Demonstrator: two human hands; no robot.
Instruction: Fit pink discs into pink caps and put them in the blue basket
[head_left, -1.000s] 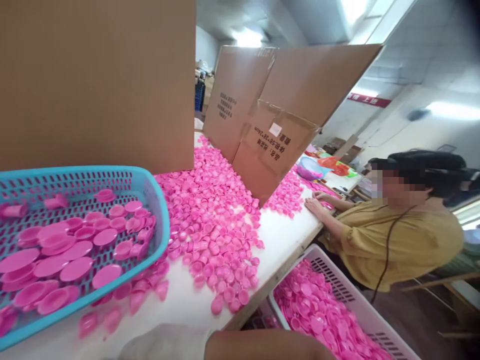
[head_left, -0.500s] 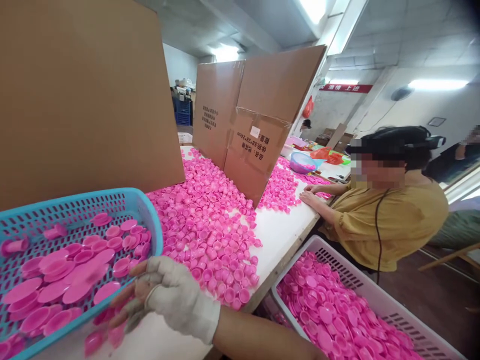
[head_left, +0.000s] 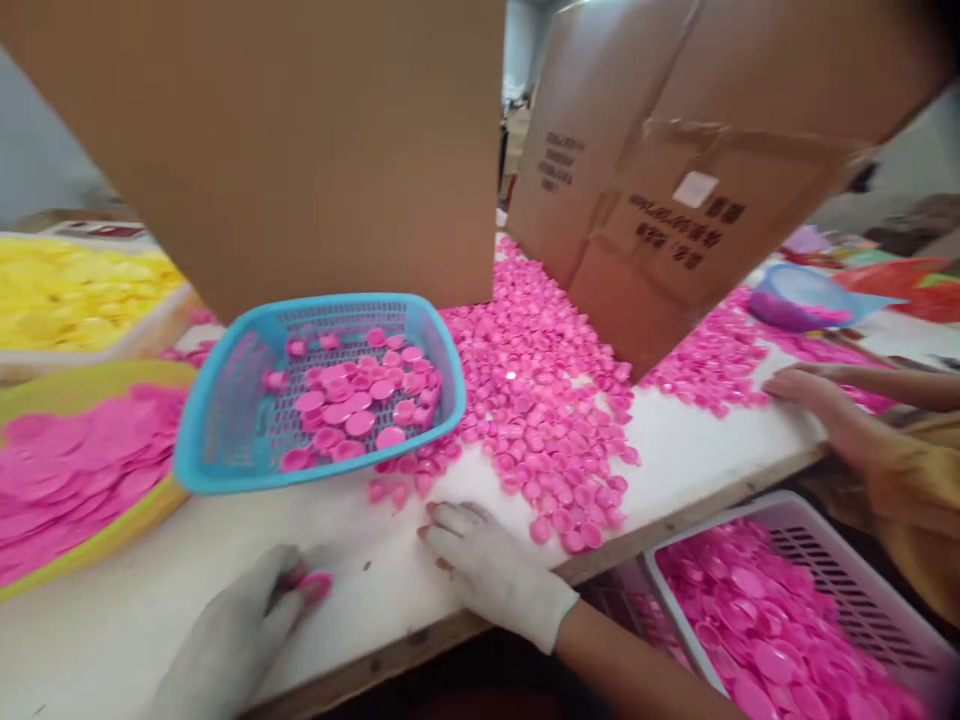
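My left hand [head_left: 240,625], in a pale fingerless-tip glove, is closed on a small pink plastic dish [head_left: 316,588], held low over the white tabletop at the front. My right hand [head_left: 491,560], gloved alike with bare fingertips, rests on the table with its fingers loosely extended; nothing shows in them. Behind both hands stands a blue perforated basket [head_left: 277,483] partly filled with pink dishes and a few cup shapes [head_left: 330,342]. A few loose pink pieces [head_left: 397,490] lie between the basket and my right hand. Some blur softens both hands.
A large heap of pink cups [head_left: 555,440] covers the table behind my right hand. Cardboard sheets [head_left: 360,150] stand upright behind. At left are a yellow basin [head_left: 97,375] of pink discs and yellow pieces [head_left: 82,290]. A co-worker's hand [head_left: 817,400] and a white crate [head_left: 802,515] are at right.
My view has swung left and down. My right hand has moved from the basket's near edge onto the tabletop, away from the pink pieces near it. My left hand, holding a dish, has come into view.
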